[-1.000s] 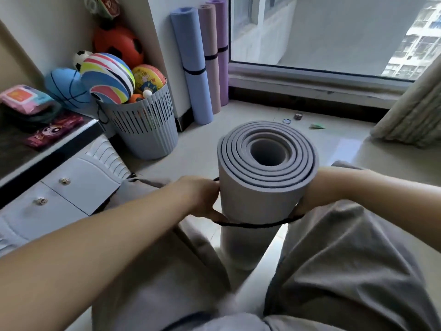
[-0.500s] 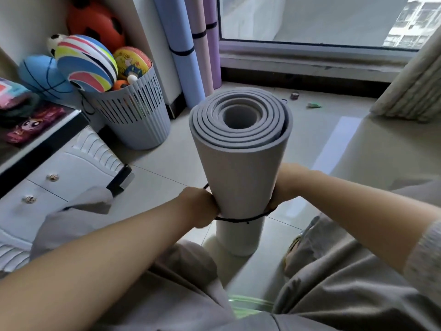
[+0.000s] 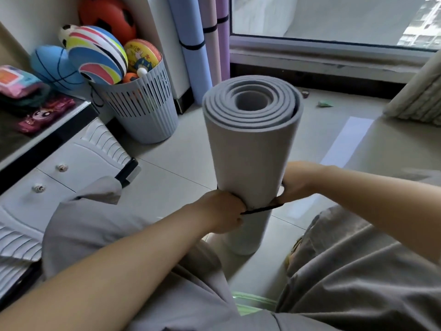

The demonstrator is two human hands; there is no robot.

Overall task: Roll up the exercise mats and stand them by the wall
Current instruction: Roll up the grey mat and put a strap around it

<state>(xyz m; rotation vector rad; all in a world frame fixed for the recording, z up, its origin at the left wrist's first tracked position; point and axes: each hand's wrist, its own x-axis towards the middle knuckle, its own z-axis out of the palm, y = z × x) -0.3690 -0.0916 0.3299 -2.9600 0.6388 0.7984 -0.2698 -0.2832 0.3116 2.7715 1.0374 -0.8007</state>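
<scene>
A rolled grey exercise mat [image 3: 250, 149] stands upright on the tiled floor between my knees. A thin black band [image 3: 260, 208] circles its lower half. My left hand [image 3: 224, 211] grips the band on the roll's left side. My right hand [image 3: 297, 181] grips the band on the right side, fingers curled behind the mat. Three rolled mats lean against the wall by the window: a blue mat [image 3: 191, 44], a pink mat [image 3: 211, 39] and a purple mat [image 3: 223, 37], each with a black band.
A grey slatted basket [image 3: 145, 108] full of balls stands left of the leaning mats. A white drawer unit [image 3: 59, 168] runs along the left. A rolled beige rug [image 3: 420, 96] lies at the right. Small bits [image 3: 324, 104] litter the floor near the window sill.
The black band has slid down the grey roll, both hands moving down with it. The view has tipped lower and closer to the mat.
</scene>
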